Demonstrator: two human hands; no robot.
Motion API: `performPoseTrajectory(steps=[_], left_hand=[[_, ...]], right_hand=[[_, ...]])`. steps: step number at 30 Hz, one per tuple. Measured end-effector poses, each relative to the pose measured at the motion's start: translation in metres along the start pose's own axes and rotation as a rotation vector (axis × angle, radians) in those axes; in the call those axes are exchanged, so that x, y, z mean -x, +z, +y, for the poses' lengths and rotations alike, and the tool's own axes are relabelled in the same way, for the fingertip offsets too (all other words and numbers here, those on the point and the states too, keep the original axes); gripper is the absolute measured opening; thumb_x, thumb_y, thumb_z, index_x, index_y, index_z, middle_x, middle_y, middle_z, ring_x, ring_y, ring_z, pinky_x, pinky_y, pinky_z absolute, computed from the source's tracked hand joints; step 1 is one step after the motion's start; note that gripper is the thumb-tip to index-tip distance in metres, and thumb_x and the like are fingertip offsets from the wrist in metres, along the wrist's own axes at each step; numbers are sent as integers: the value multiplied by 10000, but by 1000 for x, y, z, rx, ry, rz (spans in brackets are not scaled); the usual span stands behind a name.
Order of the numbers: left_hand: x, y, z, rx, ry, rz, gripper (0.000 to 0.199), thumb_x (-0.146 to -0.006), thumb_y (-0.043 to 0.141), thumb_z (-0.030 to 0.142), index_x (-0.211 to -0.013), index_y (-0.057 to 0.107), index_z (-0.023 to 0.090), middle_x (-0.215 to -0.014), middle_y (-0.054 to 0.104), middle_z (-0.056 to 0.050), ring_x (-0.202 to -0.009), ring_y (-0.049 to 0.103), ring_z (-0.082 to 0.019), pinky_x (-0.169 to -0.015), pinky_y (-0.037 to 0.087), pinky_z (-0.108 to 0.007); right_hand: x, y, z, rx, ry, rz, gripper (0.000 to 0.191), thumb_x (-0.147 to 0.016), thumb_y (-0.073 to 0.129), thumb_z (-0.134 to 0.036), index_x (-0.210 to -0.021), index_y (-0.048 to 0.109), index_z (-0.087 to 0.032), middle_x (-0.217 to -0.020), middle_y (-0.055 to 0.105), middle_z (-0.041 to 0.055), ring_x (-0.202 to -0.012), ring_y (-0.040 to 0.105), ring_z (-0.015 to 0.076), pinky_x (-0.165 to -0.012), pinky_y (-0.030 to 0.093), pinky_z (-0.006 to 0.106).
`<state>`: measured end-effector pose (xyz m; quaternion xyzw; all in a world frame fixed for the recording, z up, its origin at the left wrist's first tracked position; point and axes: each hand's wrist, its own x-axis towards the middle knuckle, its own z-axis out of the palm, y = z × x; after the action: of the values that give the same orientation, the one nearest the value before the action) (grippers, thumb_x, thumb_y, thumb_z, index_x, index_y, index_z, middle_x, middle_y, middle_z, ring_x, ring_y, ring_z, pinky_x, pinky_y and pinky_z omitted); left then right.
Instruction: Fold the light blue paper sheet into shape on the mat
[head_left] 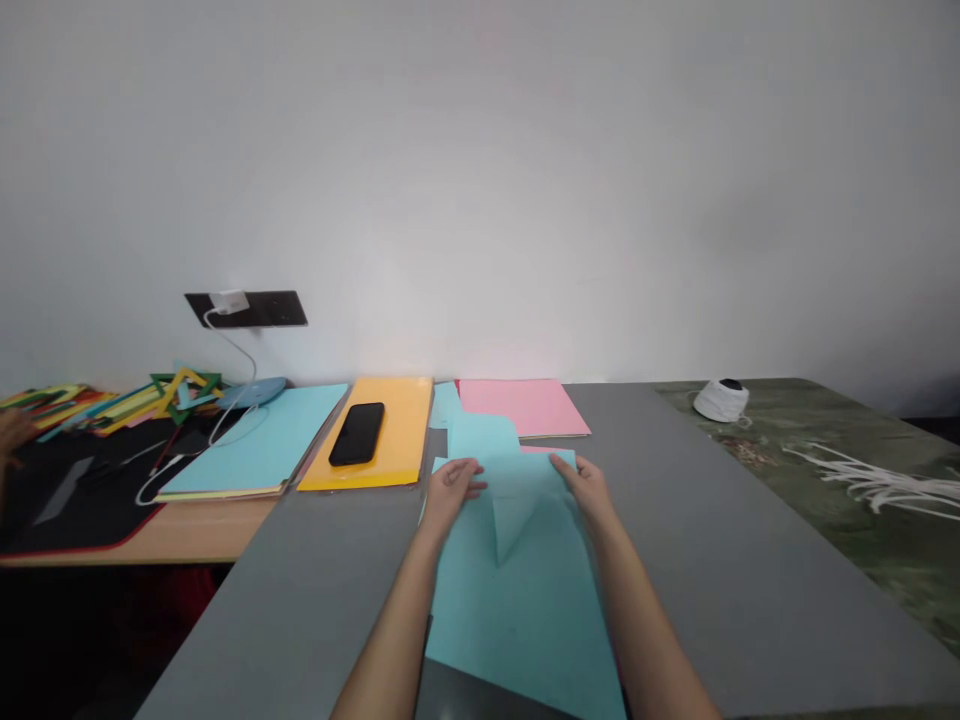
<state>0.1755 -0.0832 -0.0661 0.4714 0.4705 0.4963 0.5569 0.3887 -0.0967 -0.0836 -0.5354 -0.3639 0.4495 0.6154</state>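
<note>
A light blue sheet of paper (510, 505), its near part folded over into a pointed flap, is lifted between my hands. My left hand (450, 490) has its fingers curled at the sheet's left edge. On the opposite side, my right hand (586, 488) pinches the right corner between thumb and fingers. Beneath lies a larger light blue sheet (525, 630), reaching toward me on the grey table. Part of the lifted sheet's lower side is hidden behind my fingers and the flap.
Behind sit pink sheets (521, 408); to the left, a yellow paper stack (405, 440) bearing a black phone (358, 434). Further left are blue sheets (262, 440), paper strips (127, 405) and another person's hand (13, 432). White string cone (721, 400) and cords (885, 480) lie right.
</note>
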Motion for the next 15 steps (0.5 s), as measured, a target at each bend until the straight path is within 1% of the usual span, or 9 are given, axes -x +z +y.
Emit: performPoseTrajectory(steps=[2,4,6,8,11,13,15], left_hand=[[1,2,0,-47,41,-44,426,-618,616,440,-899,607,120,-794,653,-85,-601,599,-135,-511,447,-213],[2,3,-1,-151,97,-64,406,-607,631,421,-878,623,118,-703,645,-57,-574,569,-126,-476,409,-197],[2,3,-3,-278,154,-47,348,-600,641,400,-799,643,114,-601,619,-30,-524,532,-115,-445,369,-192],[1,3,-5,-392,217,-15,291,-604,638,380,-730,651,118,-541,594,-14,-491,504,-110,-436,349,-197],[1,3,-7,-473,335,-53,220,-639,611,341,-720,659,142,-626,634,-28,-570,540,-133,-512,391,-219],[1,3,-7,-497,380,-102,197,-662,592,324,-732,662,154,-698,657,-40,-635,565,-150,-570,415,-234],[2,4,-7,-508,394,-126,191,-676,580,317,-745,662,159,-729,667,-46,-668,579,-159,-603,429,-245]], right_hand=[[5,10,-2,22,-7,-92,358,-578,627,-472,-738,619,-152,-601,627,34,-511,556,166,-482,423,266],[7,16,-3,52,-26,-168,348,-612,602,-460,-784,619,-158,-649,637,42,-545,565,170,-502,429,269],[7,19,-2,130,-87,-192,327,-620,595,-438,-798,617,-164,-710,646,51,-604,576,181,-529,432,273],[5,19,-2,277,-188,-162,286,-613,598,-407,-777,618,-173,-759,650,57,-665,580,197,-554,426,281],[4,19,-1,495,-367,-122,217,-635,571,-351,-789,625,-208,-844,650,49,-754,579,204,-635,418,309],[6,19,-1,592,-485,-149,172,-656,548,-318,-782,632,-236,-868,648,33,-828,567,205,-723,400,334],[9,21,-2,662,-578,-210,132,-670,533,-288,-742,636,-248,-835,653,18,-863,558,201,-787,374,345]])
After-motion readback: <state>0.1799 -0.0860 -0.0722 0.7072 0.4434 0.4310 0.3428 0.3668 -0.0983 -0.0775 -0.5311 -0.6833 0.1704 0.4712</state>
